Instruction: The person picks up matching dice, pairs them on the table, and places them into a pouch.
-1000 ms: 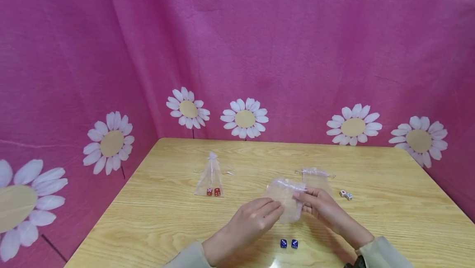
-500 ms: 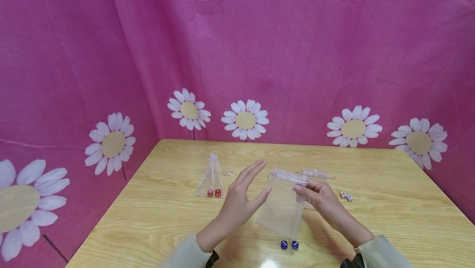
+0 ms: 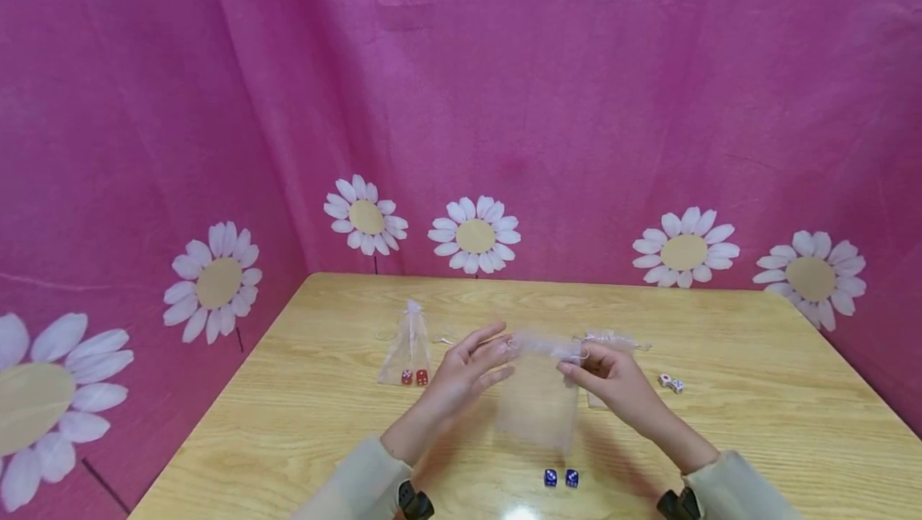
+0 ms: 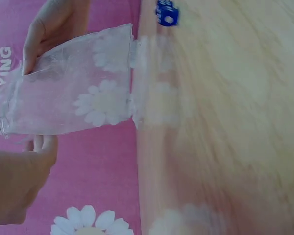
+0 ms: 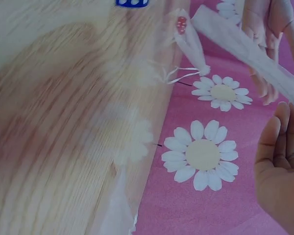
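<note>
A sheer white organza drawstring bag [image 3: 536,404] hangs over the table, its drawstring top uppermost. The right hand [image 3: 623,388] pinches the bag's upper right edge between thumb and fingers. At the opposite upper edge is the left hand [image 3: 461,372], its fingers extended and spread from the thumb; whether they touch the bag is hard to tell. In the left wrist view the bag [image 4: 63,93] looks flat, with nothing visible inside. Two blue dice [image 3: 561,478] lie on the table below it, nearer the person.
Another organza bag [image 3: 410,344] with two red dice [image 3: 414,378] in it lies on the left of the wooden table [image 3: 302,416]. A third bag [image 3: 608,340] is partly hidden behind the right hand. White dice [image 3: 671,383] sit right of it. A pink flowered cloth [image 3: 576,104] hangs behind.
The left hand lets go of the bag, opens wide, then comes back to the bag's upper left edge. The bag straightens and hangs full length, shifting slightly left with the right hand.
</note>
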Demonstrator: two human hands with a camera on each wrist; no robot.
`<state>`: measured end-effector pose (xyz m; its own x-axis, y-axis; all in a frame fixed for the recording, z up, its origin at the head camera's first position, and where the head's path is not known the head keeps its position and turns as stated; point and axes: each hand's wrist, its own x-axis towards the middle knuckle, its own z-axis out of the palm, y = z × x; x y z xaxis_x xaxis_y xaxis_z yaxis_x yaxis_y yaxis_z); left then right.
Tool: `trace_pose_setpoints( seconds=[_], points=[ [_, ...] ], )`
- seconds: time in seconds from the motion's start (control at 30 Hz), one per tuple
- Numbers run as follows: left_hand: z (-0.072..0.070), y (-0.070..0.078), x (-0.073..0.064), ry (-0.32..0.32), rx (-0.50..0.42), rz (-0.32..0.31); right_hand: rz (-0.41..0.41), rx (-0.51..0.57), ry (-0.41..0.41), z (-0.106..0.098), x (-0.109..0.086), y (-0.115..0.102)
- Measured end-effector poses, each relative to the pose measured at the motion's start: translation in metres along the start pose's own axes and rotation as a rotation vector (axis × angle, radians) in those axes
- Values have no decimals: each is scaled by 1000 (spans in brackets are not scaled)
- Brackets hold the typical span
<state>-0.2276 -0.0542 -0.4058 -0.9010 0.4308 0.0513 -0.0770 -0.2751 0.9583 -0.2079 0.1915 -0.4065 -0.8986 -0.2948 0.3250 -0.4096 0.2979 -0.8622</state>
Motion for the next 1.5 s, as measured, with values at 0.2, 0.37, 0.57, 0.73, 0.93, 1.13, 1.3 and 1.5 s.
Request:
trace_pose_setpoints(
  seconds=[0.2,0.37,0.57,0.73,0.93,1.13,1.3,1.5],
  points=[
    [-2,-7,0,57,94,22,-124,-152,61,8,0,5],
    [-4,-8,-1,111,338,88,-255,-254,111,12,1,6],
    [-7,-5,-8,168,645,298,-488,-297,132,15,6,18],
    [-11,-6,-13,183,921,541,-584,-316,92,15,6,26],
    [-15,-10,-17,145,1039,673,-630,-338,22,17,2,28],
    [-16,-11,-18,122,1050,706,-622,-346,-9,18,1,27],
    [-18,-12,-20,86,1108,742,-669,-336,30,18,-1,28],
    [-22,-12,-22,3,1153,757,-812,-311,84,14,2,33]
  ],
)
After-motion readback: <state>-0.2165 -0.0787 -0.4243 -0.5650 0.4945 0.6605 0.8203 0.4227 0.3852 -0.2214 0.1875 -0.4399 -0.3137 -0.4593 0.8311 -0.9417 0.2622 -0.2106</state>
